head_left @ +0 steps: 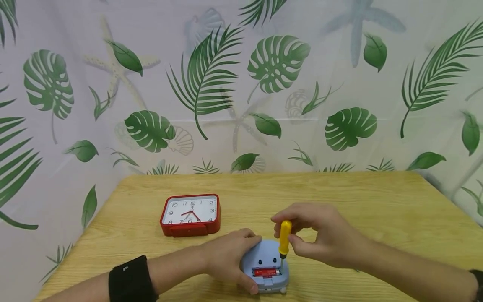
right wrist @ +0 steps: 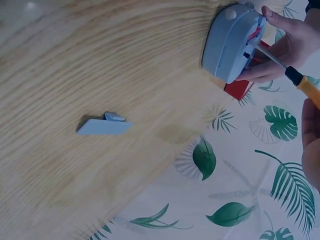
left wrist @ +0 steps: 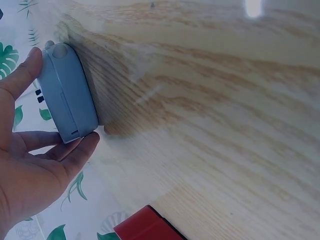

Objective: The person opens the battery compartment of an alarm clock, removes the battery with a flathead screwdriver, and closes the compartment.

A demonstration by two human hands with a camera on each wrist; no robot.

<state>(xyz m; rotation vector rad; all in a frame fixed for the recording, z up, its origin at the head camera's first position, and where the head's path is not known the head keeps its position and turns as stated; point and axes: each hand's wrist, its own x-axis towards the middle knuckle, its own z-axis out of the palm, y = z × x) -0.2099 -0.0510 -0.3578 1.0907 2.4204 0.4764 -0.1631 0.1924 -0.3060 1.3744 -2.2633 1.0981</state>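
Tabletop: a pale, yellowish wood-grain tabletop [head_left: 358, 209] with a slight sheen; the left wrist view shows a bright light reflection [left wrist: 253, 7] on it.
Backdrop: a white cloth [head_left: 226, 100] printed with green leaves, fern fronds, shells and starfish, standing behind the tabletop and along both sides, with creases running across it.
Light-blue device: the rounded light-blue device [head_left: 266, 254] rests on the tabletop at the bottom middle of the head view, its open battery compartment facing up, with two dark knobs beyond it.
Battery: one red battery [head_left: 265, 272] lies crosswise in the compartment.
Left hand: the left hand [head_left: 232, 256] reaches in from the left, its grip holding the device, thumb on the near side and fingers on the far side; a black wristband [head_left: 132, 279] wraps that wrist.
Right hand: the right hand [head_left: 317, 233] comes in from the right, its grip narrow on the yellow handle of a screwdriver [head_left: 285, 239], held nearly upright with the tip at the right end of the compartment.
Loose cover: a light-blue battery cover [right wrist: 103, 126] with a small clip lies on the tabletop, well apart from the device.
Red alarm clock: the red alarm clock [head_left: 190, 214] lies face up beyond the left forearm, its red hands over a white dial.
Writing: hour numerals are readable on the dial; the pale mark on the left wristband and any print on the battery are too small to read.
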